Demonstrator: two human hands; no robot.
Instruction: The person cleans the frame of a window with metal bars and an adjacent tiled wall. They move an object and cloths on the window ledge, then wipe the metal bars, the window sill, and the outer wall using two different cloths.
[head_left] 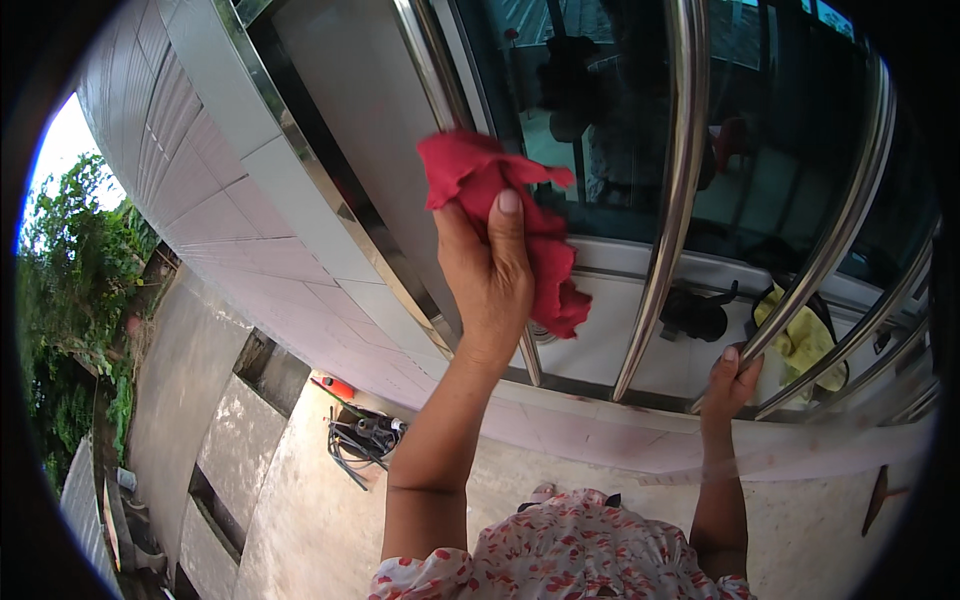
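Observation:
My left hand [490,270] is closed round a crumpled red cloth [550,260]. The cloth wraps a shiny metal window bar [428,60] on the left side of the grille, its loose edges hanging to the right of my thumb. Lower down at the right, my right hand [732,385] grips another metal bar [800,300] near its bottom end. Between the two hands stands one more upright bar [675,180]. Dark window glass [600,110] with reflections lies behind the bars.
On the sill [640,345] behind the bars sit a black object [697,312] and a yellow cloth [795,335]. A tiled wall [230,200] runs along the left. Down on the concrete ground [290,500] lies a heap of dark hoses or cables [362,440] beside an orange-red item [335,386].

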